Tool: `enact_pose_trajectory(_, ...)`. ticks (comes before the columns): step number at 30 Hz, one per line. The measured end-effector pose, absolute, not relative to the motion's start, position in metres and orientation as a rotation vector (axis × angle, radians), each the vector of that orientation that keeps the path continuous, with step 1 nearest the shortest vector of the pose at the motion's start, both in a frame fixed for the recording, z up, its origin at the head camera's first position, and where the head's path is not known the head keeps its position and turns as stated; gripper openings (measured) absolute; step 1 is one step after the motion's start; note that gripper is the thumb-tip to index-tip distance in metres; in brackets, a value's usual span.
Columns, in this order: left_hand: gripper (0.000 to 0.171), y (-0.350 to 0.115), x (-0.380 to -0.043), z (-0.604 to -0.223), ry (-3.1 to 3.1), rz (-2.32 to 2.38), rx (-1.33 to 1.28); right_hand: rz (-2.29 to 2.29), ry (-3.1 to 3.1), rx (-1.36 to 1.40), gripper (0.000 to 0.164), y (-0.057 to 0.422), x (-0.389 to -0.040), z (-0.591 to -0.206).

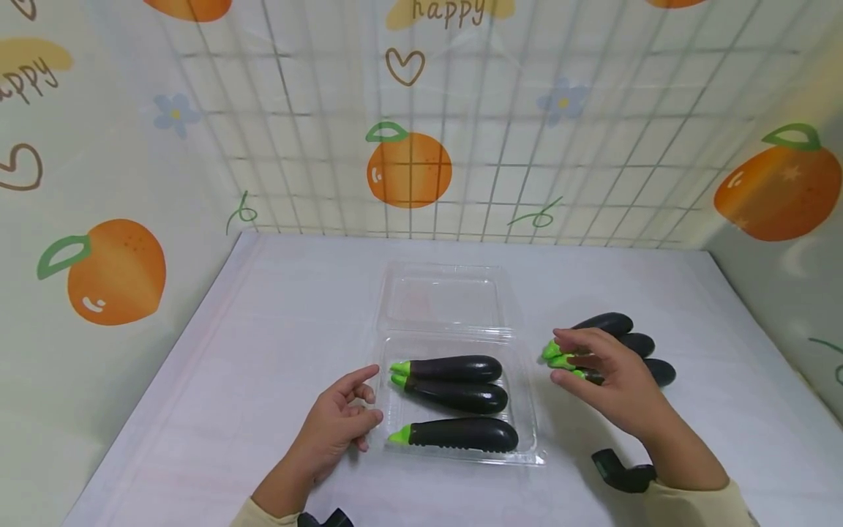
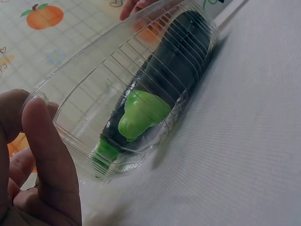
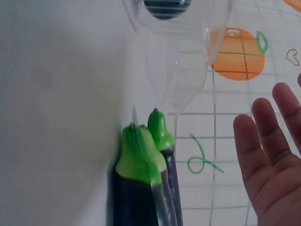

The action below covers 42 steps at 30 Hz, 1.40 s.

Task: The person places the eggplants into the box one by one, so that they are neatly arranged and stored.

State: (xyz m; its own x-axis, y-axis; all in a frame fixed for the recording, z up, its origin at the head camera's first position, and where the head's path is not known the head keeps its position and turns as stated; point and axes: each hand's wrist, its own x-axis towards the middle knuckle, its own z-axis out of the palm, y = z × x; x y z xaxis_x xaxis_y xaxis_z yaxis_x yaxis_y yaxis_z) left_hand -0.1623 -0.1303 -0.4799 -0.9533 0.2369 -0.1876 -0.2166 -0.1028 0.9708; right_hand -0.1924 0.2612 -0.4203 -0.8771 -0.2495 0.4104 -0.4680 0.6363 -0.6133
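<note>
A clear plastic clamshell box (image 1: 525, 410) lies unfolded on the table, its lid (image 1: 448, 301) laid back. Inside are three eggplants with green caps: two close together at the back (image 1: 457, 368) and one at the front (image 1: 464, 435). My left hand (image 1: 332, 424) is at the box's left edge, index finger and thumb spread apart; in the left wrist view its thumb (image 2: 43, 127) overlaps the rim. Over three more eggplants (image 1: 661, 372) to the right of the box, my right hand (image 1: 609, 373) hovers with spread fingers and holds nothing, partly covering them.
White cloth (image 1: 283, 300) covers the table. Behind it stands a wire grid (image 1: 487, 168) under a sheet printed with oranges, and similar printed sheets close off both sides. Black wrist pieces (image 1: 622, 472) show at both sleeves.
</note>
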Motion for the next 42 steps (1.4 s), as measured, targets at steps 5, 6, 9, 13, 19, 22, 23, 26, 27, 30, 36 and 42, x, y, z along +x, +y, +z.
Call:
enact_pose_trajectory(5, 0.072, -0.129, -0.163, -0.481, 1.862, 2.128, 0.021, 1.065, -2.565, 0.554, 0.057, 0.27, -0.191, -0.421)
enact_pose_trajectory(6, 0.073, -0.129, -0.163, -0.481, 1.861, 2.125, 0.022, 1.068, -2.565, 0.55, 0.057, 0.272, -0.191, -0.422)
enact_pose_trajectory(9, 0.073, -0.128, -0.163, -0.481, 1.871, 2.119, 0.017, 1.073, -2.561, 0.549, 0.056, 0.279, -0.191, -0.424)
enact_pose_trajectory(13, 0.072, -0.128, -0.162, -0.48, 1.891, 2.115, -0.002, 1.11, -2.53, 0.567, 0.057, 0.29, -0.192, -0.425)
enact_pose_trajectory(19, 0.071, -0.128, -0.163, -0.479, 1.898, 2.108, 0.026, 1.085, -2.52, 0.479, 0.056, 0.31, -0.188, -0.427)
enact_pose_trajectory(22, 0.071, -0.128, -0.163, -0.479, 1.892, 2.111, 0.025, 1.059, -2.544, 0.392, 0.053, 0.32, -0.184, -0.429)
enact_pose_trajectory(23, 0.071, -0.128, -0.163, -0.479, 1.89, 2.112, 0.021, 1.055, -2.55, 0.366, 0.052, 0.323, -0.183, -0.43)
enact_pose_trajectory(26, 0.071, -0.129, -0.162, -0.48, 1.884, 2.117, 0.013, 1.062, -2.543, 0.324, 0.051, 0.33, -0.181, -0.432)
enact_pose_trajectory(27, 0.072, -0.129, -0.162, -0.48, 1.884, 2.117, 0.01, 1.08, -2.53, 0.313, 0.05, 0.331, -0.18, -0.432)
enact_pose_trajectory(30, 0.072, -0.13, -0.164, -0.482, 1.9, 2.101, 0.004, 1.133, -2.468, 0.306, 0.052, 0.335, -0.181, -0.437)
enact_pose_trajectory(36, 0.071, -0.133, -0.166, -0.483, 1.932, 2.094, -0.023, 1.142, -2.416, 0.288, 0.053, 0.339, -0.184, -0.451)
enact_pose_trajectory(42, 0.071, -0.131, -0.165, -0.485, 1.924, 2.095, -0.006, 1.044, -2.452, 0.273, 0.053, 0.344, -0.181, -0.447)
